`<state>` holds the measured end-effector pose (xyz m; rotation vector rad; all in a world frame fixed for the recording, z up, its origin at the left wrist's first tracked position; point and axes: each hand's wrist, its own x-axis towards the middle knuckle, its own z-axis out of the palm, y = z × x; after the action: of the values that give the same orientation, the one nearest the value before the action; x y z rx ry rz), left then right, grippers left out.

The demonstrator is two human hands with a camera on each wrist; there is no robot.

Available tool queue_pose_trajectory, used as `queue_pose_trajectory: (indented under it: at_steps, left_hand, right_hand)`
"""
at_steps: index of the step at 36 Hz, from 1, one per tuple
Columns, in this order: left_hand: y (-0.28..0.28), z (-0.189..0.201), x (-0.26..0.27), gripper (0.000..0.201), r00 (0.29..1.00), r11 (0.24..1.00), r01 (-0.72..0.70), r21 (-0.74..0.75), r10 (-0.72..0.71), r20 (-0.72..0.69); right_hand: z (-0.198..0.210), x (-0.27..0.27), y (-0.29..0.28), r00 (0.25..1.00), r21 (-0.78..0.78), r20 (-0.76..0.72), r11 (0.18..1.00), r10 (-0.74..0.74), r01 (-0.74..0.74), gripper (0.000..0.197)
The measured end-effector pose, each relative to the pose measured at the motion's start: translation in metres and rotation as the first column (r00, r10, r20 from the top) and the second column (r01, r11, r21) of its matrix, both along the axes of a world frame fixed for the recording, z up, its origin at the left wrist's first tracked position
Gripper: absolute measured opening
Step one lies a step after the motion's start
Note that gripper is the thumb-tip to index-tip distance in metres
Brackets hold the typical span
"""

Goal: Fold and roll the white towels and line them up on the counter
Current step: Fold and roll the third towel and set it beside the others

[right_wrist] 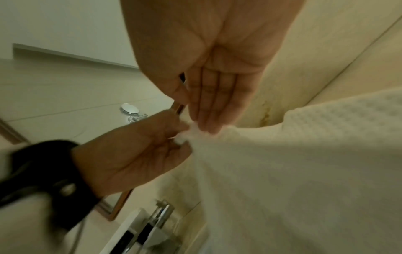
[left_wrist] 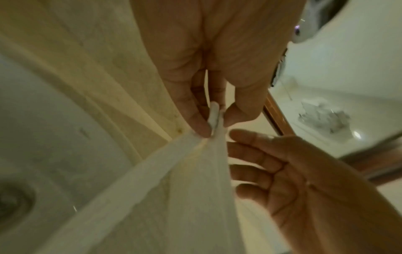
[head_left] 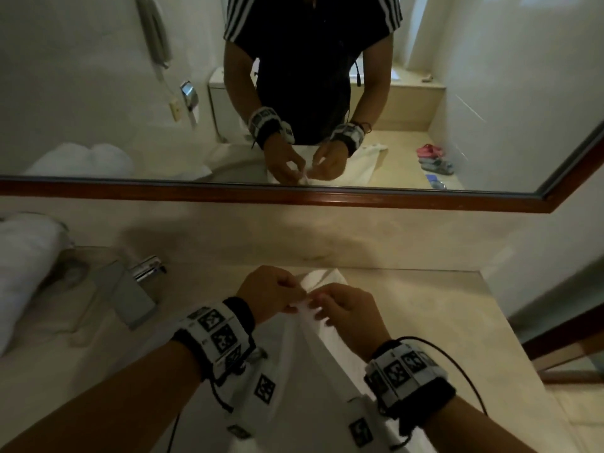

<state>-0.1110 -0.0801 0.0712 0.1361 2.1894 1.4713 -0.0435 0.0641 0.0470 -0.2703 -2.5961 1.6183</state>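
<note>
A white waffle-weave towel point(head_left: 304, 371) hangs in front of me above the counter point(head_left: 441, 322), gathered to a point at its top. My left hand point(head_left: 294, 300) pinches that top corner between thumb and forefinger; the pinch shows closely in the left wrist view point(left_wrist: 215, 123). My right hand point(head_left: 318, 305) is right beside it, fingers straight, their tips touching the cloth just under the pinch point(right_wrist: 202, 111). In the left wrist view the right hand point(left_wrist: 272, 168) lies open against the towel point(left_wrist: 185, 189) without gripping it. The towel point(right_wrist: 293, 171) drapes down and away to the right.
Rolled white towels point(head_left: 23, 263) lie on the counter at the far left. A chrome faucet point(head_left: 130, 289) stands left of my hands, over the sink point(left_wrist: 43, 154). A wood-framed mirror point(head_left: 294, 194) runs along the back wall. A doorway point(head_left: 572, 338) opens at the right.
</note>
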Motion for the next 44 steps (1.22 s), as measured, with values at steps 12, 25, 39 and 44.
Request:
queue_pose_trajectory:
  at_steps: [12,25,39,44]
  left_hand:
    - [-0.024,0.019,0.007,0.01,0.924,0.95,0.249,-0.189,-0.292,-0.247]
    - [-0.055,0.067,0.023,0.016,0.872,0.932,0.326,-0.158,-0.362,-0.33]
    - [-0.094,0.064,0.026,0.017,0.872,0.925,0.269,-0.268,-0.352,-0.341]
    - [-0.138,0.069,0.029,0.005,0.882,0.904,0.152,-0.4,-0.306,-0.357]
  right_hand:
    - [-0.015,-0.063,0.032,0.825,0.66,0.475,0.497,0.305,-0.564,0.065]
    - [0.005,-0.063,0.007,0.772,0.585,0.412,0.509,0.485,-0.631,0.068]
    - [-0.007,-0.065,-0.001,0.713,0.62,0.63,0.354,0.307,-0.7,0.06]
    - [0.053,-0.048,0.037,0.776,0.618,0.566,0.479,0.278,-0.623,0.049]
